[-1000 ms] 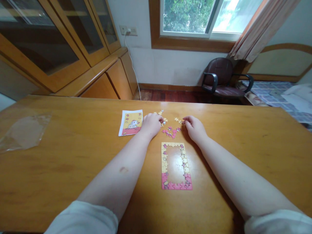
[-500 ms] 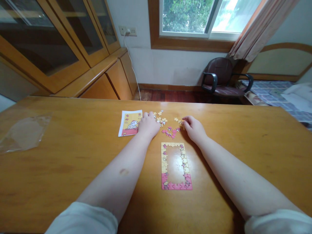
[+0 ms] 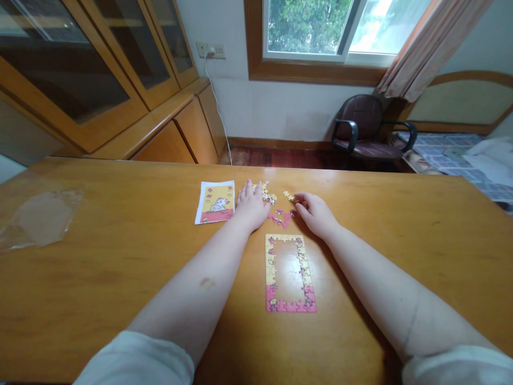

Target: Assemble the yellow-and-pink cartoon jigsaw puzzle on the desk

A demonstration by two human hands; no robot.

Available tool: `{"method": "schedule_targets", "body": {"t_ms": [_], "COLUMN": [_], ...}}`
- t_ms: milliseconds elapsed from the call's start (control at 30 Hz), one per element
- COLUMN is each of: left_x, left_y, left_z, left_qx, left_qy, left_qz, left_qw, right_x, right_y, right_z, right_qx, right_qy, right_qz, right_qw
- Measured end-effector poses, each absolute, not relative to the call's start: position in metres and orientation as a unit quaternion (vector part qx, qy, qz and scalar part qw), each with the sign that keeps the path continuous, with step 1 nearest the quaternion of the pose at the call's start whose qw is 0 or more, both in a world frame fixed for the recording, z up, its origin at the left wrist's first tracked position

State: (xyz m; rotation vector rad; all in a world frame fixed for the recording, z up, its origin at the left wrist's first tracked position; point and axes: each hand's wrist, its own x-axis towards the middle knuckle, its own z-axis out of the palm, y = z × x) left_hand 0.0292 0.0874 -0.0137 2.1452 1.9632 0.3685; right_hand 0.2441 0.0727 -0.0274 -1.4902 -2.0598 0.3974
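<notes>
Wooden desk (image 3: 120, 267), window (image 3: 308, 27) beyond at 12 o'clock. I log the left hand (image 3: 252, 207) with fingers spread, loose yellow pieces (image 3: 271, 198) just beside it at 3 o'clock. Right hand (image 3: 316, 214): fingers curled, narrow gap — I cannot tell whether they grip anything. It is nearer the yellow cluster (image 3: 286, 194), at its fingertips' 10 o'clock. Puzzle border (image 3: 270, 272) lies at its 7 — long axis roughly 12 to 6, pink pieces (image 3: 286, 220) above at 12.

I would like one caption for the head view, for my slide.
Left hand and right hand beside loose puzzle pieces, with the joined border nearer the wearer and a card at left.
</notes>
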Motion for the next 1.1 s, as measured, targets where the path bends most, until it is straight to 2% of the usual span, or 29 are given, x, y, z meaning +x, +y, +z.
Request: {"method": "schedule_targets", "body": {"t_ms": [300,567,700,833,1100], "left_x": [0.029,0.027,0.028,0.029,0.028], "left_y": [0.09,0.093,0.093,0.092,0.092], "left_z": [-0.016,-0.018,-0.016,-0.016,-0.017], "left_qx": [0.763,0.796,0.738,0.701,0.777], "left_qy": [0.62,0.569,0.65,0.701,0.605], "left_qz": [0.096,0.125,0.134,0.079,0.086], "left_qw": [0.156,0.165,0.123,0.106,0.153], "right_x": [0.242,0.243,0.242,0.24,0.238], "right_y": [0.069,0.068,0.068,0.067,0.065], "right_z": [-0.021,-0.02,-0.021,-0.02,-0.013], "right_qx": [-0.506,-0.478,-0.493,-0.537,-0.527], "right_qy": [-0.823,-0.839,-0.831,-0.81,-0.821], "right_qz": [0.154,0.173,0.157,0.154,0.167], "right_qw": [0.208,0.196,0.203,0.179,0.143]}}
